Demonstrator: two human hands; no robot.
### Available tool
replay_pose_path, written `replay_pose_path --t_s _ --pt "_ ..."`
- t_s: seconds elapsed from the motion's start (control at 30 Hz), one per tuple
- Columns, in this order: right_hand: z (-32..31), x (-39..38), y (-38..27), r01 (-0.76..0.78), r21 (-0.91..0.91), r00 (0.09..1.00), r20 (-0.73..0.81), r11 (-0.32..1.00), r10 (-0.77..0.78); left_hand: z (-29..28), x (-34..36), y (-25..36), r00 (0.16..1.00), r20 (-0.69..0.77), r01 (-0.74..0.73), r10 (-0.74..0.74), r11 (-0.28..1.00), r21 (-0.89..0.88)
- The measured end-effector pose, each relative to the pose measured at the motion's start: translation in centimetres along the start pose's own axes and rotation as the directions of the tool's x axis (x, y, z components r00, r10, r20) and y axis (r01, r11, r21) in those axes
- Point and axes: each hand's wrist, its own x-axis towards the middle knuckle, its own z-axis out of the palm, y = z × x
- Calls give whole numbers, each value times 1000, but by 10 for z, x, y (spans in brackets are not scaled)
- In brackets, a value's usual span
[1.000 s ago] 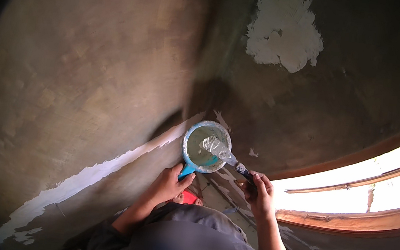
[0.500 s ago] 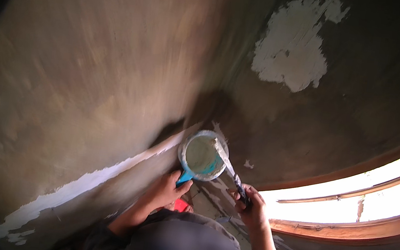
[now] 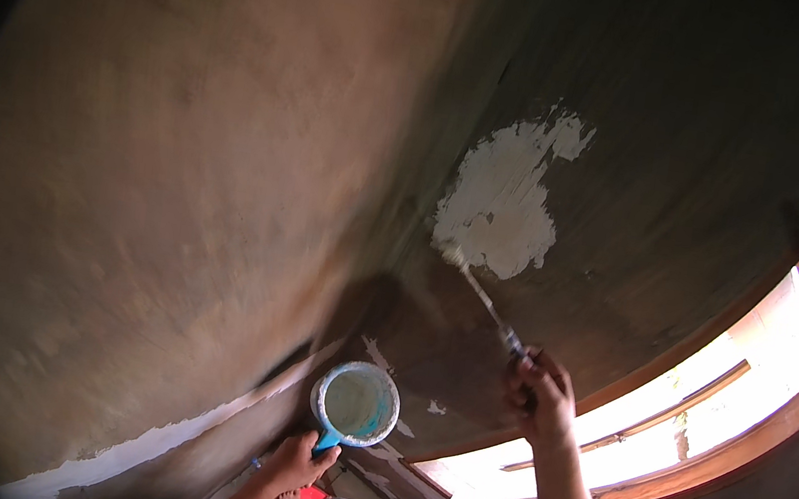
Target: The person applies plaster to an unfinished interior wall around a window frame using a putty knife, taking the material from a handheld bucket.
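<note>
My left hand [image 3: 293,464] is closed round the blue handle of a round pot [image 3: 355,403], its rim smeared with white and pale filler inside. Raised higher on the right, my right hand [image 3: 543,388] grips the dark handle of a putty knife [image 3: 488,304]. Its pale-coated blade lies at the lower left edge of a white filler patch [image 3: 502,202] on the dark wall; I cannot tell if it touches. The patch is ragged, with a small dark spot in it.
A lighter brown wall [image 3: 171,220] meets the dark wall at a corner. A white filler strip [image 3: 141,448] runs along its lower part. To the right is a bright window [image 3: 704,391] with a wooden frame. Something red [image 3: 312,493] shows below my left hand.
My right hand has lifted the putty knife out from over the pot and up to the wall patch. The view has tilted up, and the pot sits lower in it.
</note>
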Motion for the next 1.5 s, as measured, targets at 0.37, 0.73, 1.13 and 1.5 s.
replay_pose_path --t_s 0.37,0.73,1.13,1.5 --pt "52 53 -149 280 -675 871 -120 683 -477 9 -6 -13 1000 19 13 -10 986 -167" --pt "67 94 -188 265 -709 886 -89 654 -456 6 -11 -2 999 51 9 1 981 -193" --pt "70 118 -191 261 -736 865 -109 624 -489 12 -11 -9 997 76 40 -23 971 -236" --pt "75 120 -192 267 -738 839 -138 619 -527 13 -10 -11 996 89 29 -13 984 -178"
